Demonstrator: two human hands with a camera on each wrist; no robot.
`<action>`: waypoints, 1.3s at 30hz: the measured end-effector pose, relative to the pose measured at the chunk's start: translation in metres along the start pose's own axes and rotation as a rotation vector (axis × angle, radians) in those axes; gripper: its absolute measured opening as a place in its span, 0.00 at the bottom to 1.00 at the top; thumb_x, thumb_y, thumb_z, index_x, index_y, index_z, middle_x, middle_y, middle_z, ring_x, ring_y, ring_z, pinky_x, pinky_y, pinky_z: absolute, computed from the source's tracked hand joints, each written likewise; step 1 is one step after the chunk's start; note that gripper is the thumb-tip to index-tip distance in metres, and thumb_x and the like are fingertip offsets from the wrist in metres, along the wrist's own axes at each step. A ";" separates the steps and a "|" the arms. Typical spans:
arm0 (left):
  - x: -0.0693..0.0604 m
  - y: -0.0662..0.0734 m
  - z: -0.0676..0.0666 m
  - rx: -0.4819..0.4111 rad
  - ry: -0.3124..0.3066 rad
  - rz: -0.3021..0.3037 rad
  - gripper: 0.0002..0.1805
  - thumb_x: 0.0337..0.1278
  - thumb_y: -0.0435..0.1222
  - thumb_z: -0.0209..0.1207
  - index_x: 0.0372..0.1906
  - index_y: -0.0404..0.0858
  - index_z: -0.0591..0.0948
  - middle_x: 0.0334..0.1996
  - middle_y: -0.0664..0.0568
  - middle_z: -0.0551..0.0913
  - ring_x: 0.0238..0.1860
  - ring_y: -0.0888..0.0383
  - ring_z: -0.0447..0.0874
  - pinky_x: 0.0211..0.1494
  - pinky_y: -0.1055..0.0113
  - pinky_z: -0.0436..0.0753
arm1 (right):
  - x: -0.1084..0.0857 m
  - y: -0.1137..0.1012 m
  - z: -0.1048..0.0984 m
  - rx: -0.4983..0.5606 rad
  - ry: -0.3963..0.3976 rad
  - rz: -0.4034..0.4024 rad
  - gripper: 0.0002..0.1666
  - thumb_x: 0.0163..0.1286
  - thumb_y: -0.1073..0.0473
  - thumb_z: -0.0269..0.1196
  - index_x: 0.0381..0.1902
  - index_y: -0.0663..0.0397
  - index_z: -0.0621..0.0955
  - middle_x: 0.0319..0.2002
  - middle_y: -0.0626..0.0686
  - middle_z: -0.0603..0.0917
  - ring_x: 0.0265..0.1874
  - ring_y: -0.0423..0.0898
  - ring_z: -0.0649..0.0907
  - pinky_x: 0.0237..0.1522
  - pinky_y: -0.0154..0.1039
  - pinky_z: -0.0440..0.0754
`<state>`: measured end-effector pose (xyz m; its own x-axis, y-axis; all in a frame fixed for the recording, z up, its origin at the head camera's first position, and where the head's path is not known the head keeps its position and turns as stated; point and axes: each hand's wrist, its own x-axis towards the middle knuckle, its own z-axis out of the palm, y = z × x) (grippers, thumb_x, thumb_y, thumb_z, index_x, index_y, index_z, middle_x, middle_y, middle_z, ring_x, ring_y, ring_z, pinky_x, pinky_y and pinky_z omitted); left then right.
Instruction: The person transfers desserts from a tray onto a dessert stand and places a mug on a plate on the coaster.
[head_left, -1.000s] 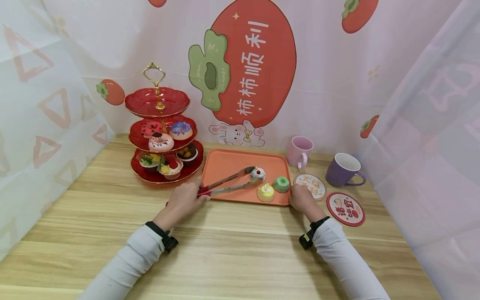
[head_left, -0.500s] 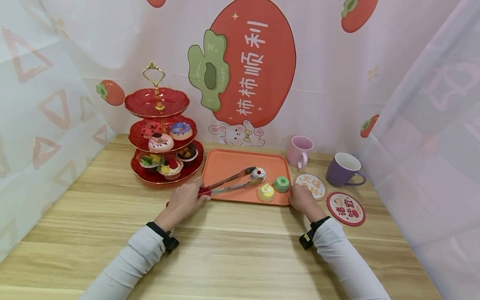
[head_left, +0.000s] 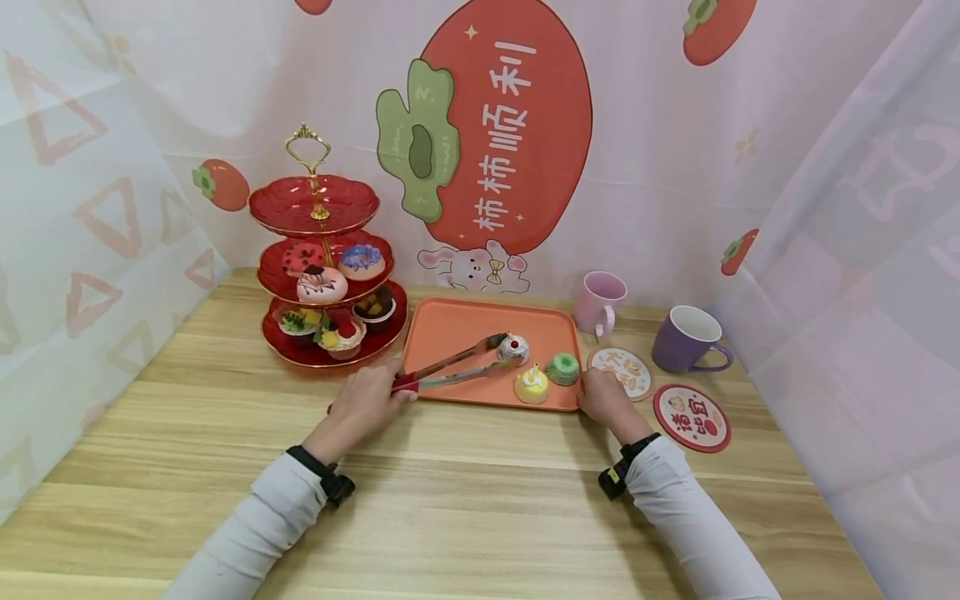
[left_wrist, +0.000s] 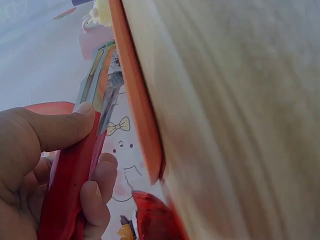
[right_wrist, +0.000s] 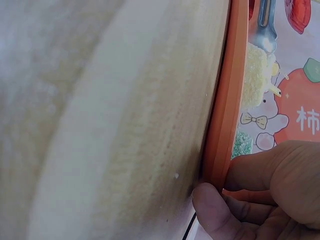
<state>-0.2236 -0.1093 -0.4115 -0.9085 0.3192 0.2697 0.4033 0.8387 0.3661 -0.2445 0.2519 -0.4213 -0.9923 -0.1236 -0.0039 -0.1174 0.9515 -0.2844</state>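
Head view: near the middle of the frame, an orange tray [head_left: 457, 325] is lying on the wooden table [head_left: 480, 517], and both hands are working at it. The left hand [head_left: 365, 402], left of the tray's lower left corner, is holding red-handled tongs [head_left: 453, 358] that are reaching rightward over the tray. Their arms are standing narrowly apart, with the tips straddling a white cake [head_left: 513, 350] topped with a red dot; whether the cake is resting on the tray or hanging slightly above it, I cannot tell. At the tray's lower right, a yellow cake [head_left: 532, 386] and a green cake [head_left: 562, 368] are sitting just beside each other.

At lower left of the left wrist view, the thumb is pressing on one side of the handle while fingers are curling round the other, probably to control the squeeze. The right hand [head_left: 606, 398] is pinching the tray's lower right corner; toward the bottom of the right wrist view, its digits are bracketing the rim, presumably steadying the tray against the tongs' push.

Upper left of the tray, a tiered red stand [head_left: 281, 204] is carrying more cakes on its lower two levels, while its top plate is staying bare, perhaps leaving room.
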 end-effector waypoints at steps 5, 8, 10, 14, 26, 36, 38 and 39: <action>-0.003 -0.002 -0.008 -0.012 -0.006 -0.012 0.14 0.48 0.40 0.68 0.35 0.40 0.76 0.23 0.53 0.75 0.21 0.56 0.69 0.23 0.62 0.68 | 0.001 0.000 0.000 0.002 -0.003 0.005 0.07 0.57 0.71 0.58 0.21 0.61 0.75 0.18 0.54 0.73 0.20 0.49 0.73 0.23 0.43 0.71; -0.003 -0.002 -0.012 0.000 0.000 -0.016 0.14 0.48 0.41 0.68 0.36 0.40 0.76 0.24 0.53 0.76 0.22 0.56 0.71 0.23 0.61 0.70 | 0.001 0.000 0.000 0.004 -0.006 0.004 0.06 0.57 0.71 0.58 0.21 0.61 0.75 0.18 0.54 0.73 0.20 0.49 0.73 0.23 0.43 0.71; -0.004 -0.003 -0.014 0.010 0.000 -0.017 0.14 0.48 0.41 0.68 0.36 0.40 0.77 0.24 0.54 0.76 0.22 0.56 0.71 0.24 0.61 0.70 | 0.000 0.001 0.000 0.005 -0.009 0.005 0.07 0.57 0.71 0.58 0.21 0.61 0.75 0.18 0.54 0.73 0.20 0.49 0.74 0.23 0.43 0.71; -0.006 -0.002 -0.020 0.014 -0.005 -0.021 0.14 0.47 0.41 0.69 0.33 0.40 0.76 0.20 0.55 0.73 0.21 0.55 0.69 0.23 0.62 0.68 | -0.001 0.000 0.000 0.009 -0.017 0.013 0.08 0.57 0.71 0.58 0.20 0.60 0.74 0.18 0.54 0.73 0.20 0.49 0.73 0.23 0.42 0.70; -0.013 -0.009 -0.053 0.012 0.031 -0.058 0.18 0.47 0.41 0.69 0.40 0.34 0.78 0.21 0.50 0.74 0.21 0.54 0.68 0.21 0.63 0.65 | -0.001 -0.001 -0.002 0.008 -0.010 -0.002 0.07 0.57 0.70 0.58 0.21 0.61 0.74 0.18 0.53 0.72 0.19 0.48 0.73 0.23 0.42 0.71; -0.024 -0.017 -0.081 0.011 0.032 -0.091 0.20 0.48 0.42 0.68 0.41 0.32 0.78 0.24 0.47 0.75 0.23 0.52 0.68 0.22 0.63 0.63 | 0.000 0.000 -0.001 0.010 -0.002 -0.015 0.06 0.56 0.71 0.58 0.21 0.61 0.75 0.18 0.53 0.73 0.20 0.48 0.73 0.23 0.43 0.71; -0.026 -0.019 -0.084 0.012 0.034 -0.097 0.20 0.48 0.42 0.68 0.41 0.32 0.78 0.23 0.48 0.74 0.23 0.52 0.68 0.22 0.63 0.63 | 0.000 0.001 0.000 0.009 0.002 -0.015 0.07 0.56 0.71 0.58 0.20 0.61 0.75 0.18 0.53 0.73 0.20 0.49 0.74 0.23 0.44 0.71; -0.027 -0.019 -0.086 0.011 0.037 -0.099 0.20 0.49 0.43 0.68 0.41 0.32 0.78 0.24 0.48 0.74 0.23 0.51 0.69 0.22 0.63 0.64 | 0.000 0.001 0.000 0.008 0.002 -0.014 0.07 0.56 0.71 0.58 0.20 0.61 0.75 0.18 0.53 0.73 0.20 0.49 0.74 0.23 0.44 0.71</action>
<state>-0.1977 -0.1720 -0.3494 -0.9391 0.2183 0.2654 0.3104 0.8701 0.3828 -0.2448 0.2527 -0.4218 -0.9907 -0.1363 0.0018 -0.1308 0.9474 -0.2920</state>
